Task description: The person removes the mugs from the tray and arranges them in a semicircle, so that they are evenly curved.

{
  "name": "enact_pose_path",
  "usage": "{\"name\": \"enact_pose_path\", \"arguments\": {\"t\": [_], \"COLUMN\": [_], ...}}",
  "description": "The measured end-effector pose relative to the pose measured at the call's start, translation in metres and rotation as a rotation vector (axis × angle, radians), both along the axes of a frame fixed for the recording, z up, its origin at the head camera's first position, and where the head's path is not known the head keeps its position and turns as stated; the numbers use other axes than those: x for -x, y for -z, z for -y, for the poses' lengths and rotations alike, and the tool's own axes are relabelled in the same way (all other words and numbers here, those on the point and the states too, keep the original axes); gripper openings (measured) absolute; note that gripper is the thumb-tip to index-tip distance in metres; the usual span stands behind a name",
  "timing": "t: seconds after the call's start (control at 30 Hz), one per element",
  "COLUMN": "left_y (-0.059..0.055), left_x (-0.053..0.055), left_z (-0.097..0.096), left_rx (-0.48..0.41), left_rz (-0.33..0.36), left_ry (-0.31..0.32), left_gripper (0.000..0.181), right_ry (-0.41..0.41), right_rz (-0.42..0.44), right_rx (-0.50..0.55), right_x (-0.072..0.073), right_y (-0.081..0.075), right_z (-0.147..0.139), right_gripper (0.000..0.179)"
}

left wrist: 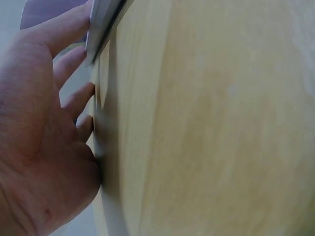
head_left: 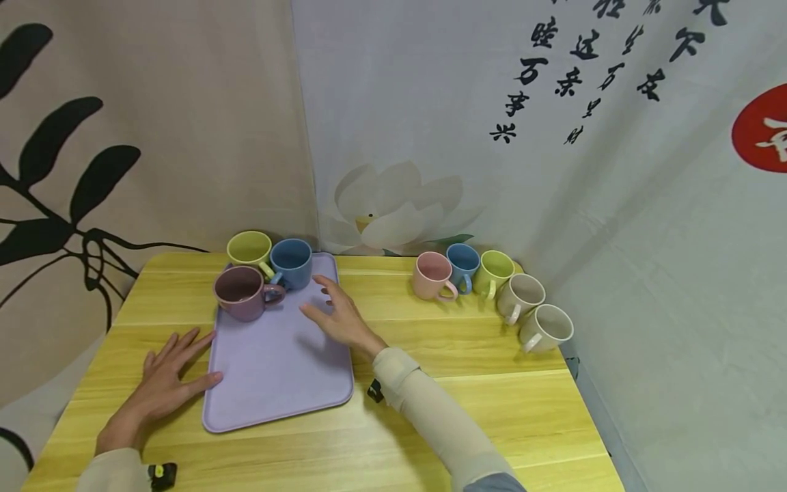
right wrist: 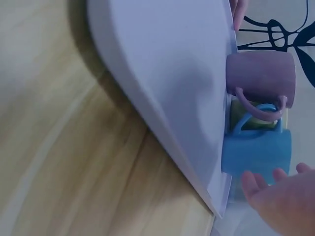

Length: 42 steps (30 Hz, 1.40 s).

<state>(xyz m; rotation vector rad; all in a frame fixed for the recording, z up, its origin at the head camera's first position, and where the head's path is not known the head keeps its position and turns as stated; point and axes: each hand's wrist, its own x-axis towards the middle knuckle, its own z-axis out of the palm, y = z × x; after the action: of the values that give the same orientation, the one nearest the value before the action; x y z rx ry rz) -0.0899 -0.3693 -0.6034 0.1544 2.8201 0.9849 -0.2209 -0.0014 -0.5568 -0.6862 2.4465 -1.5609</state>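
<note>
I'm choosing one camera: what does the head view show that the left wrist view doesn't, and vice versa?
Only the head view: the right hand, five grouped mugs and black lettering. Only the left wrist view: the palm of the left hand; its back faces the head camera. Both: that hand, the lavender tray, the wooden table and the purple mug, just partly in the wrist view.

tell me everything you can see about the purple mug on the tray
The purple mug is plain and smooth, with a slight sheen, and looks ceramic. It has a round open mouth and one looped handle in the same colour, pointing right in the head view. It stands upright near the left edge of the lilac tray, in front of the yellow-green mug and the blue mug; whether it touches them is unclear. It is not held.
</note>
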Motion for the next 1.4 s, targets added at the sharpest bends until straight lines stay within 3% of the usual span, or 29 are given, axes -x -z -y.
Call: {"name": "enact_pose_path", "arguments": {"t": [0.77, 1.23, 1.4], "left_y": [0.001, 0.001, 0.0], "left_x": [-0.003, -0.001, -0.001], "left_z": [-0.001, -0.001, -0.001], "left_rx": [-0.037, -0.016, -0.022], "left_rz": [-0.063, -0.035, -0.032], "left_ry": [0.011, 0.005, 0.006], "left_gripper": [0.092, 0.093, 0.093], "right_ry": [-0.12, -0.071, -0.103], "right_rz": [0.213, 0.287, 0.29], "right_rx": [0.042, 0.127, 0.167], "right_x": [0.009, 0.003, 0.001], "right_y": [0.007, 0.008, 0.009], "right_z": [0.047, 0.055, 0.061], "right_gripper": [0.07, 0.056, 0.047]}}
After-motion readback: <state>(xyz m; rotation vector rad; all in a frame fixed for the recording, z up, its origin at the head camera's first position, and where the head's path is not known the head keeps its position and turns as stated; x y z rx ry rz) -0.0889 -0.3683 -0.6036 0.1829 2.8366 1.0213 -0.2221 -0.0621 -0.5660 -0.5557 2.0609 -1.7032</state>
